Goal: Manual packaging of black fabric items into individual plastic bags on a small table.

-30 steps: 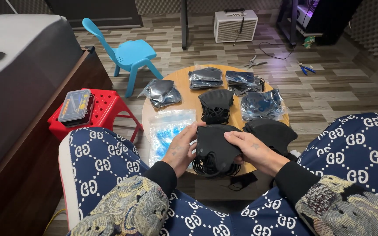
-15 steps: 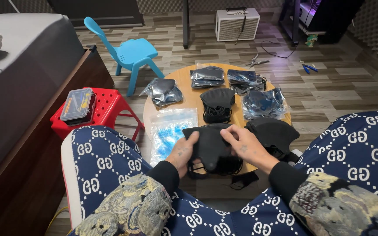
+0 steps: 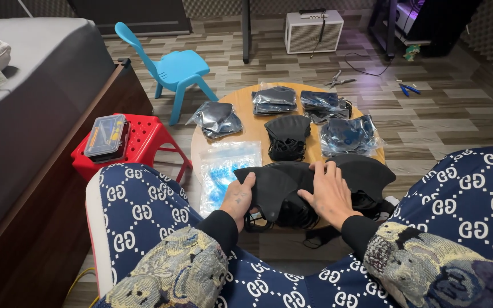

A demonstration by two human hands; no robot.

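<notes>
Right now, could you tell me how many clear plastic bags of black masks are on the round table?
4: one at the left, two at the far edge, one at the right. The flat bag near the left hand looks empty.

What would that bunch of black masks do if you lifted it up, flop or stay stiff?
The black masks would probably flop: they look like thin cloth, and their ear loops already dangle loosely off the round table. They seem light. The stack might slide apart, since the left hand and right hand both steady it.
</notes>
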